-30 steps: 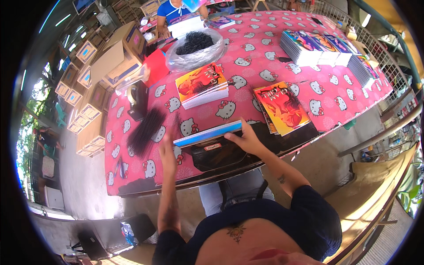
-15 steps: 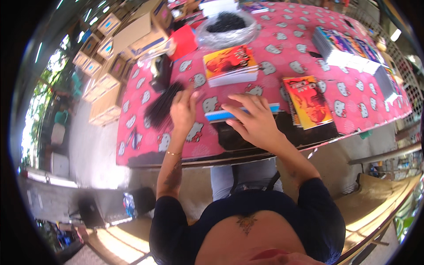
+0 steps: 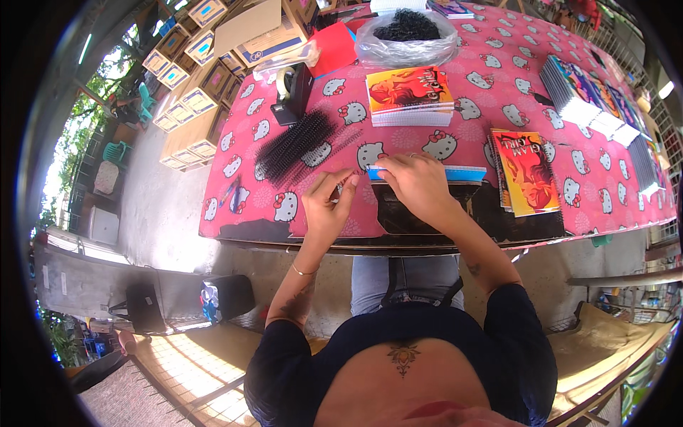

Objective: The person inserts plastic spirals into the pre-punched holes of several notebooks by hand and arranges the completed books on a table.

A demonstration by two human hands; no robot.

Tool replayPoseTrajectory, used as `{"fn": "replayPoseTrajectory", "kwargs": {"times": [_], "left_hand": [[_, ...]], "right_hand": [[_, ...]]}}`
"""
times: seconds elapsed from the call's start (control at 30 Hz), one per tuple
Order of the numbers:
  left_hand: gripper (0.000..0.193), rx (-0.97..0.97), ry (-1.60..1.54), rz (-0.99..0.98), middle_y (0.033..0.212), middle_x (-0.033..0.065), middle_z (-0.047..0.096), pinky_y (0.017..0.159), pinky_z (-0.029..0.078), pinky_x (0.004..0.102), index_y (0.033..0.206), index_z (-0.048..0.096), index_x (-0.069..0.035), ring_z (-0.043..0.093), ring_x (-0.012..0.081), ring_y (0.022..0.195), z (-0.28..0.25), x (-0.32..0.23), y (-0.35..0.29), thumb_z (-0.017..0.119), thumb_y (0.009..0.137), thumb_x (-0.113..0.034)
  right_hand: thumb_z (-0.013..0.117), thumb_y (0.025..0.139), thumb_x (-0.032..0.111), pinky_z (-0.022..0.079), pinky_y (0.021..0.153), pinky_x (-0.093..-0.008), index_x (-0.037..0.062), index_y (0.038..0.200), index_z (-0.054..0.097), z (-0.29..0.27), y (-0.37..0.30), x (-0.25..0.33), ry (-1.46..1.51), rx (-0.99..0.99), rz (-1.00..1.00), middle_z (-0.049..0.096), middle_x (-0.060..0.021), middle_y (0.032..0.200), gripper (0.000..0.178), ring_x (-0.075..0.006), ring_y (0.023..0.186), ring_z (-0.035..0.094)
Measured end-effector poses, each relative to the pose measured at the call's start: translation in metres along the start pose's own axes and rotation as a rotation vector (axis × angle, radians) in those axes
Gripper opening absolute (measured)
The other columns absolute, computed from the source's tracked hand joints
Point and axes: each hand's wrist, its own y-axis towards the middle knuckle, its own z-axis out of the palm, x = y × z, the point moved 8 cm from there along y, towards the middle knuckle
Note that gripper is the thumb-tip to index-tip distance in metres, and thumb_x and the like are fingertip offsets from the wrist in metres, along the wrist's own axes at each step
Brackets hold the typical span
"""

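My right hand point(image 3: 420, 186) is closed over a narrow blue-and-white book point(image 3: 466, 174), seen edge-on near the front of the table. The thumb lies on the near side, with the other fingers over the top. Next to the book's left end, my left hand point(image 3: 329, 203) has thumb and fingertips pinched together. Whatever thin thing they hold is too small to make out. Beyond it lies a pile of black spiral binding coils point(image 3: 295, 146), with a few loose coils spreading right. A stack of orange-red notebooks point(image 3: 410, 96) sits behind the right hand; more orange-red notebooks point(image 3: 528, 174) lie to its right.
A black tape dispenser point(image 3: 292, 96) stands behind the coils. A clear plastic bag point(image 3: 405, 48) holds more black coils at the back. Stacked notebooks point(image 3: 587, 99) line the right side. Pens point(image 3: 231, 193) lie at left on the pink tablecloth point(image 3: 491, 85); cardboard boxes point(image 3: 199, 107) stand beyond.
My left hand has come away from the coil pile toward the book's left end, its fingers now pinched. My right hand stays on the book. The whole view has shifted slightly.
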Motion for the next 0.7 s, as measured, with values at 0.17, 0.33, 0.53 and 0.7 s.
{"fn": "replayPoseTrajectory", "kwargs": {"times": [0.17, 0.33, 0.53, 0.7], "left_hand": [[0.012, 0.014, -0.036, -0.009, 0.073, 0.0059, 0.065, 0.048, 0.039, 0.0244, 0.097, 0.074, -0.001, 0.05, 0.0082, 0.055, 0.0, 0.007, -0.003, 0.074, 0.086, -0.006], [0.02, 0.059, -0.026, -0.031, 0.076, 0.009, 0.065, 0.051, 0.044, 0.0288, 0.104, 0.071, -0.002, 0.056, 0.0148, 0.059, 0.01, 0.017, 0.001, 0.075, 0.085, -0.006], [0.025, 0.4, 0.025, 0.177, 0.09, 0.0116, 0.06, 0.063, 0.05, 0.0371, 0.111, 0.065, -0.004, 0.061, 0.0273, 0.074, 0.027, 0.002, 0.028, 0.07, 0.09, -0.015], [0.047, 0.416, 0.553, 0.221, 0.136, 0.0183, 0.052, 0.094, 0.044, 0.0425, 0.133, 0.054, -0.015, 0.051, 0.0378, 0.12, 0.043, -0.021, 0.033, 0.07, 0.09, -0.026]], "right_hand": [[0.068, 0.087, 0.021, 0.05, 0.067, -0.0406, 0.0129, 0.099, 0.069, 0.0, 0.0, -0.001, -0.006, 0.0, 0.003, 0.07, -0.0062, 0.082, 0.014, -0.0294, 0.072, 0.066], [0.069, 0.087, 0.02, 0.049, 0.075, -0.0415, 0.0118, 0.106, 0.068, -0.006, -0.003, 0.004, 0.026, 0.026, -0.035, 0.07, -0.0061, 0.091, 0.021, -0.0269, 0.081, 0.067], [0.066, 0.088, 0.016, 0.049, 0.078, -0.0429, 0.017, 0.116, 0.066, -0.022, -0.014, -0.016, -0.063, 0.23, 0.095, 0.068, -0.005, 0.095, 0.028, -0.0287, 0.086, 0.066], [0.066, 0.088, 0.014, 0.05, 0.077, -0.0418, 0.0188, 0.119, 0.065, -0.018, -0.013, -0.028, -0.048, 0.288, 0.165, 0.068, -0.0045, 0.099, 0.031, -0.0299, 0.083, 0.067]]}}
